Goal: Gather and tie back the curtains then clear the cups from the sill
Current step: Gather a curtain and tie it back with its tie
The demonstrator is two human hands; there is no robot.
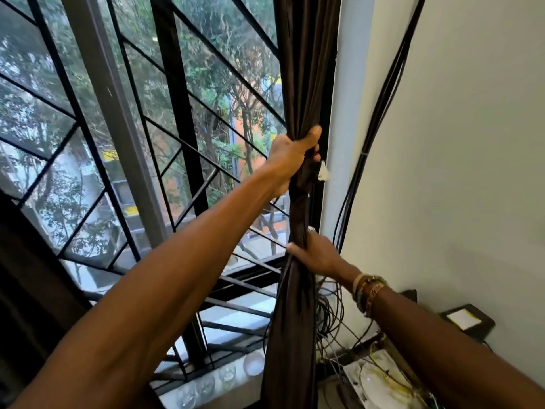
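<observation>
Two sets of fingers [311, 135] grip the bunched curtain [306, 69], its length upright: left hand [290, 152] above right hand [317, 255].

The dark brown curtain [298, 202] hangs gathered into a tight, narrow bundle at the right edge of the window [118, 119]. Several clear glass cups [227, 374] stand in a row on the sill [247, 380], just left of the curtain's lower end.

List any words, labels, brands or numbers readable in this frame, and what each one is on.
No text can be read.
White label on the black box: too blurred to read.
Yellow patches outdoors: too blurred.
White scrap beside the curtain: no print shows.
</observation>
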